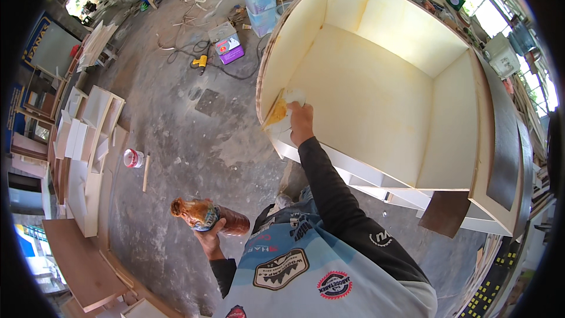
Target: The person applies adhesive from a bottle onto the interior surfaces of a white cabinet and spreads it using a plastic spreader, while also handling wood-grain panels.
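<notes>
My left hand (210, 237) is wrapped around a plastic bottle (233, 221) of amber-brown liquid. The bottle lies tilted almost sideways, its neck to the left and coated with brown residue. Reaching forward, my right hand (302, 122) pinches a pale, translucent flat spreader (296, 95) against the near left inner side of a large cream cabinet (376, 82). A yellow-amber smear of glue (276, 113) sits on that side panel, just left of my fingers. Part of the spreader is hidden by my hand, and its exact outline is hard to make out.
A yellow power tool (201, 62) and its cables lie on the concrete floor, near a purple-and-white box (228, 47) and blue-tinted containers (259, 3). A small tub (133, 158) and a stick (146, 172) are at left, beside white shelving pieces (88, 141). Dark sheets (497, 135) rest against the cabinet's right side.
</notes>
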The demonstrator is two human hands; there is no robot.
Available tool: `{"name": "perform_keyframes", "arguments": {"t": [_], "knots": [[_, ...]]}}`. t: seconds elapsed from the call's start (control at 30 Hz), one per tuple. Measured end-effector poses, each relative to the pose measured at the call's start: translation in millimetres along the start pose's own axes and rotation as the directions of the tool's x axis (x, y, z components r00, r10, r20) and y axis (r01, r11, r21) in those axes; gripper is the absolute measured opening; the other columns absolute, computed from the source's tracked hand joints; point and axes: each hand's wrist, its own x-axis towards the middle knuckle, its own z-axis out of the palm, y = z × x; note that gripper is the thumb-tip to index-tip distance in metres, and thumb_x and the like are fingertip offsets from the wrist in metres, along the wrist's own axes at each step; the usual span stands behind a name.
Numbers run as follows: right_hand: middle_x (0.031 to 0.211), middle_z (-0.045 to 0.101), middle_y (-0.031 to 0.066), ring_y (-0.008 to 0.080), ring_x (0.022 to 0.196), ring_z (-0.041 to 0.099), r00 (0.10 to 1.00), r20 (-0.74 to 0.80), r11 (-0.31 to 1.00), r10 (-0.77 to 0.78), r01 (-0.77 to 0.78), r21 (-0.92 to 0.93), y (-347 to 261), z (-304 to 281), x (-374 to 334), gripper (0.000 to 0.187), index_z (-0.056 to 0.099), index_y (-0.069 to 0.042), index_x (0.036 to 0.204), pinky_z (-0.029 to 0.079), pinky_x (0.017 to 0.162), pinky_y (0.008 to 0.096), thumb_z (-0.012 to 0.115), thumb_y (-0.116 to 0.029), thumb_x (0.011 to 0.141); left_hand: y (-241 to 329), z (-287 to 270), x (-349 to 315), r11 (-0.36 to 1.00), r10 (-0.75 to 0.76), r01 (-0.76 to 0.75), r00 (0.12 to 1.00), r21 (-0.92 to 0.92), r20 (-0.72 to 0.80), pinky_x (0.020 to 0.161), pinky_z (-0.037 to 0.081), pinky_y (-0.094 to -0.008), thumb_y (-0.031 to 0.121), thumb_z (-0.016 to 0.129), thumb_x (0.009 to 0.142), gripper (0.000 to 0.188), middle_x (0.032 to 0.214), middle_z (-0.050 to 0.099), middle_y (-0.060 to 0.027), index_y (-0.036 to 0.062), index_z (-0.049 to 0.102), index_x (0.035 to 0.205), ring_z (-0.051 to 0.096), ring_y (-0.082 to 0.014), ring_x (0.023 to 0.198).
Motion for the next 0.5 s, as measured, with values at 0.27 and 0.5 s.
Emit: {"name": "perform_keyframes", "arguments": {"t": [0.27, 0.5], "knots": [[0.076, 0.06, 0.0036, 0.0182, 0.07, 0.056, 0.862, 0.13, 0.842, -0.49, 0.43, 0.325, -106, 40, -75, 0.011, 0.062, 0.001, 0.087, 0.044, 0.064, 0.0326, 0.056, -0.008, 0.086, -3, 14, 13, 0.999, -0.032, 0.037, 0.99, -0.039, 0.139, 0.102, 0.043, -0.0374, -0.003, 0.081, 0.055, 0.086, 0.125, 0.058, -0.0143, 0.0003, 0.043, 0.133, 0.056, -0.0254, 0.115], [0.071, 0.063, 0.0191, 0.0298, 0.058, 0.058, 0.688, 0.049, 0.661, -0.724, 0.713, -0.233, -95, 3, -45, 0.021, 0.065, 0.005, 0.093, 0.043, 0.055, 0.0383, 0.052, -0.011, 0.092, 1, 17, -1, 0.997, -0.027, 0.037, 0.989, -0.072, 0.143, 0.106, 0.039, -0.0383, -0.002, 0.082, 0.055, 0.088, 0.127, 0.057, -0.0141, 0.0022, 0.044, 0.134, 0.054, -0.0274, 0.12]]}}
